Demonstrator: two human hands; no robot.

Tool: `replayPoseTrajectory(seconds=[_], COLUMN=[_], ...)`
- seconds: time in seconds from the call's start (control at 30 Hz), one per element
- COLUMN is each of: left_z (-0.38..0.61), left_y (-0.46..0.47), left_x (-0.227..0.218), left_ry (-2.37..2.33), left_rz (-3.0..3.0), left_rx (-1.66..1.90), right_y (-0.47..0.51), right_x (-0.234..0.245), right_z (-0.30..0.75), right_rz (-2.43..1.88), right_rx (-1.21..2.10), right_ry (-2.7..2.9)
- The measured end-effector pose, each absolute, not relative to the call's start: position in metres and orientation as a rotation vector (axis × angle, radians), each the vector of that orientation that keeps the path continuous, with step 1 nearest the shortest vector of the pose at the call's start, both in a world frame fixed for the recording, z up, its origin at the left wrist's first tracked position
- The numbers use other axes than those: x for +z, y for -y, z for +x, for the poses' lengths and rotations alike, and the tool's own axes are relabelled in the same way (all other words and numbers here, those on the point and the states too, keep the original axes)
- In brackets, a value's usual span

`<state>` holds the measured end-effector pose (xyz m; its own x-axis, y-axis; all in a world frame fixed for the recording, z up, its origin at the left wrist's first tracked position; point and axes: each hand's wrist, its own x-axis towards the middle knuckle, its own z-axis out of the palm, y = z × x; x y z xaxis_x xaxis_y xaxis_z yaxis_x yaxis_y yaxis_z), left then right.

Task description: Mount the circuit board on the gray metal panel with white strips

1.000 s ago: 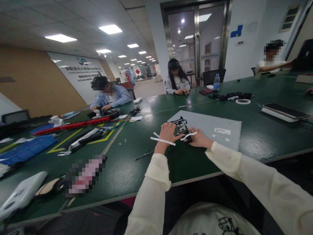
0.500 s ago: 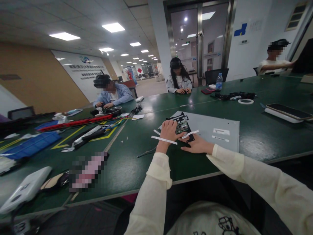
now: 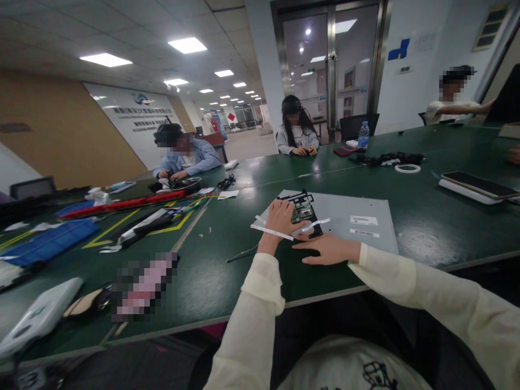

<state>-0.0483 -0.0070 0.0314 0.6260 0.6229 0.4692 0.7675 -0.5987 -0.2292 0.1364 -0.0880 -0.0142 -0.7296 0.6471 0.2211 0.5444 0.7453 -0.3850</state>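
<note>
A small green circuit board in a black frame lies on the near left corner of a grey metal panel. My left hand rests on the board's left side, fingers curled over its edge. My right hand lies flat on the green table just in front of the board, fingers stretched out to the left, holding nothing. A white strip lies across my left wrist, and another white strip hangs off the board.
Green table with a thin dark tool left of my arm. Further left lie a blue tray, a red bar and a white device. A tape roll and tablet sit right. Three people sit around the table.
My right hand has let go of the board and moved back toward me, now lying flat on the table. My left hand has stayed on the board.
</note>
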Motion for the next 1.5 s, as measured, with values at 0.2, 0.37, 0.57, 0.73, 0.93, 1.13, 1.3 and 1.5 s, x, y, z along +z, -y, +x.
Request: replayPoseTrajectory(seconds=[0.2,0.37,0.57,0.73,0.93,1.13,1.3,1.5], left_z=[-0.040,-0.035,-0.038,-0.043,-0.043,-0.041,-0.039,-0.038], left_y=[0.007,0.005,0.000,-0.009,-0.014,-0.015,-0.014,-0.009], left_x=[0.033,0.029,0.015,0.000,-0.010,-0.013,-0.013,-0.009], left_ry=[1.050,1.031,1.080,1.099,1.132,1.139,1.151,1.180], left_rz=[-2.527,-2.570,-2.575,-2.585,-2.616,-2.616,-2.601,-2.601], left_rx=[-0.459,-0.439,-0.390,-0.350,-0.329,-0.298,-0.276,-0.231], right_y=[0.111,0.121,0.115,0.114,0.113,0.112,0.111,0.110], right_x=[-0.014,-0.014,-0.012,-0.011,-0.012,-0.013,-0.010,-0.006], right_z=[0.135,0.130,0.132,0.135,0.135,0.134,0.135,0.136], right_rz=[-0.549,-0.326,-0.320,-0.337,-0.336,-0.350,-0.353,-0.321], right_rx=[0.487,0.523,0.545,0.557,0.567,0.576,0.565,0.619], right_ry=[2.646,2.654,2.643,2.638,2.629,2.642,2.644,2.640])
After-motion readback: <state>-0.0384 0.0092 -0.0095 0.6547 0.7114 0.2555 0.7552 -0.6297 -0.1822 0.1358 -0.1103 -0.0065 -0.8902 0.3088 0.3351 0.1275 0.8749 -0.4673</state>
